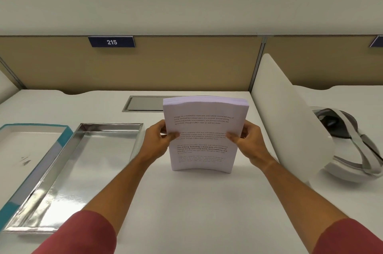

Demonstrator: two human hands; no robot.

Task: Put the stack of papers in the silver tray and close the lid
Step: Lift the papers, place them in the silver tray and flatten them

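Observation:
A thick stack of printed papers stands upright on its bottom edge on the white desk, slightly bowed. My left hand grips its left edge and my right hand grips its right edge, thumbs on the front page. The silver tray lies open and empty to the left of the stack. Its lid, teal-edged and white inside, lies upside down at the tray's left side, touching it.
A white curved divider stands just right of my right hand. Behind it lies a white headset. A grey cable hatch is set in the desk behind the papers. A tan partition with a "215" label closes the back.

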